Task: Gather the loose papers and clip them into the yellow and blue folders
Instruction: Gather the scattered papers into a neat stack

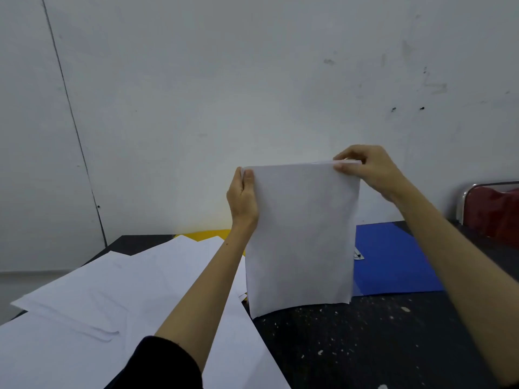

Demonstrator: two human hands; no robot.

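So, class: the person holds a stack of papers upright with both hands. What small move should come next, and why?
Probably tap the stack on the table to square its edges. The left hand and right hand pinch its top corners, its bottom edge hangs near the tabletop, and the open blue folder lies just behind, ready to take it.

Scuffed white wall (252, 80) behind speckled black table (365, 346) (red chair (494, 211) at right)

Black sleeve (165, 363) on left arm; right forearm (460, 270) bare.
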